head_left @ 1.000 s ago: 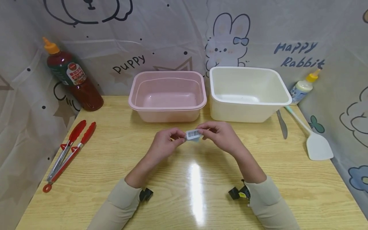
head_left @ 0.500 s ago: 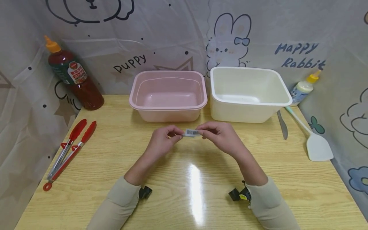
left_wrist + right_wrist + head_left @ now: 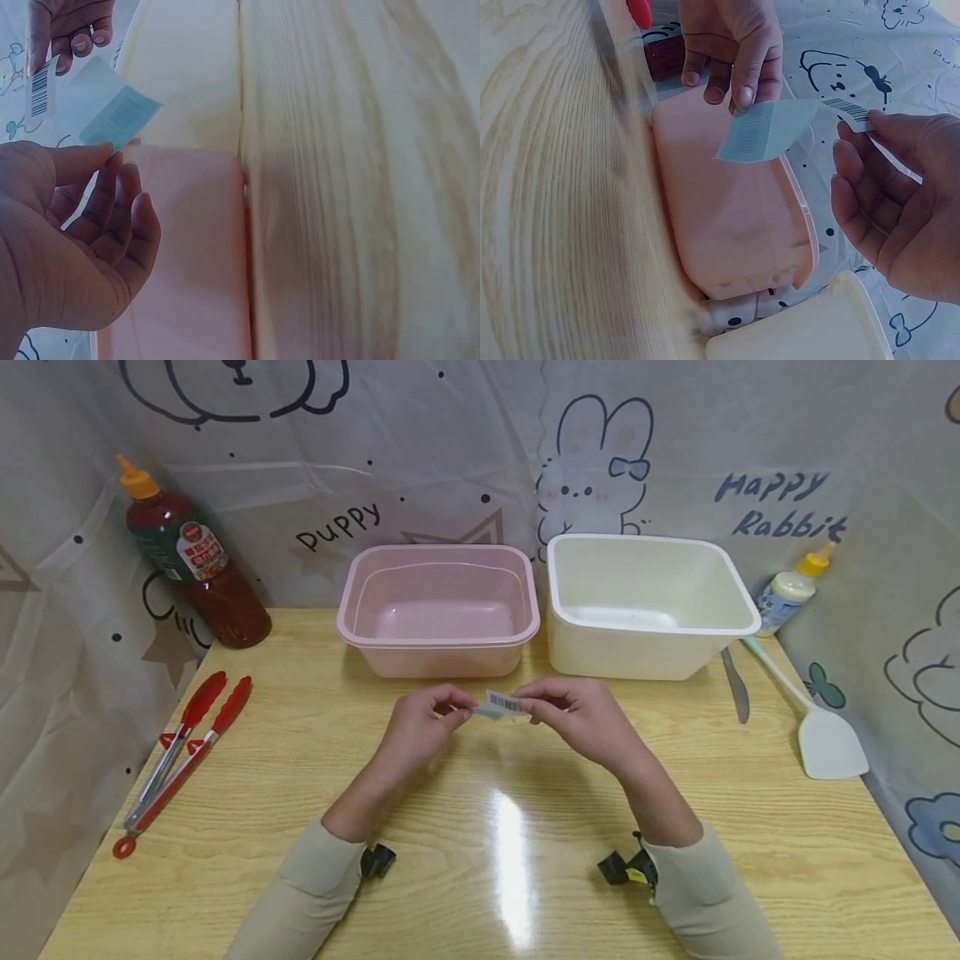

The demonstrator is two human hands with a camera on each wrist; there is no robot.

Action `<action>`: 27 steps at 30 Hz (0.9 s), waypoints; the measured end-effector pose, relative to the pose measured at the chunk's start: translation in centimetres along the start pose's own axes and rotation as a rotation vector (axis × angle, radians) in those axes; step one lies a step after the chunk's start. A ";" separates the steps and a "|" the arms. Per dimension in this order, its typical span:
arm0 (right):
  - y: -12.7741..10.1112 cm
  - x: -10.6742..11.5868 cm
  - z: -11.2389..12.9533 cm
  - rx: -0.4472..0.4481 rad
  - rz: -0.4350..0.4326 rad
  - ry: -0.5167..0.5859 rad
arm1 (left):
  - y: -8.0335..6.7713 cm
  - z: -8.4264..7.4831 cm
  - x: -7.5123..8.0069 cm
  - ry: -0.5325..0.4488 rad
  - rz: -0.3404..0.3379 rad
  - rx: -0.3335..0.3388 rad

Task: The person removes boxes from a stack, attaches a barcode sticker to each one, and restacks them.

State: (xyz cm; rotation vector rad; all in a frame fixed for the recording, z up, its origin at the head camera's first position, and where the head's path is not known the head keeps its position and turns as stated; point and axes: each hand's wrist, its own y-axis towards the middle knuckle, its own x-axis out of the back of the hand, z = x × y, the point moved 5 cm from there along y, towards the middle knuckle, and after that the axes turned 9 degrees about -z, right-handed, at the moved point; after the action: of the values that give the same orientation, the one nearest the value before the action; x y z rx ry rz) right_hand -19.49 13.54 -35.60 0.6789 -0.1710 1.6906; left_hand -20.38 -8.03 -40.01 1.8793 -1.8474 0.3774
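Lying toward nine o'clock from the middle of the wooden table [image 3: 300,760], red-and-steel tongs [image 3: 168,790] aim their tips at one o'clock. At ten o'clock, a large sauce bottle [image 3: 198,556] with an orange cap stands beside the printed cloth [image 3: 450,443]. Toward half past eleven sits a pink bin [image 3: 442,660], with nothing visible inside. Nearer the centre, at ten o'clock, the left hand [image 3: 414,727] pinches a pale blue sheet [image 3: 120,116] between thumb and forefinger, its other fingers loosely curled. Just off the centre toward twelve, between the hands and above the table, the sheet meets a white barcode label [image 3: 847,111]; whether the two are joined I cannot tell. At two o'clock from the centre, the right hand [image 3: 581,718] pinches the label's far end between thumb and forefinger, its remaining fingers bent beneath. Beyond it, toward half past one, a cream bin [image 3: 630,656] stands just beside the pink one. Past its right side, a grey knife [image 3: 737,689] lies between two and three o'clock, a small yellow-capped bottle [image 3: 783,597] stands at two, and a white spatula [image 3: 832,743] rests at three.
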 end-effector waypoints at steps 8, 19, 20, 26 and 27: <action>-0.1 -0.1 0.2 0.018 0.006 -0.010 | 0.1 0.3 0.1 0.028 -0.006 -0.022; 0.0 -0.1 0.3 0.018 0.012 -0.016 | 0.1 0.4 0.3 0.071 -0.017 -0.028; -0.1 0.0 0.3 0.012 0.010 -0.006 | 0.1 0.4 0.4 0.084 -0.021 -0.024; -0.1 1.1 0.0 -0.030 -0.028 0.054 | 0.0 -0.1 0.6 0.091 -0.021 -0.084; 0.0 1.3 -0.1 -0.036 -0.032 0.063 | -0.1 -0.3 0.6 0.089 -0.015 -0.108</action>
State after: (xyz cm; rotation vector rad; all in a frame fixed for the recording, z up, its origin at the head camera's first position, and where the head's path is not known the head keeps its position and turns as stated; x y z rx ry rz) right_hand -19.59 14.63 -34.99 0.5982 -0.1449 1.6720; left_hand -20.26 -8.42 -39.48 1.7749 -1.7589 0.3439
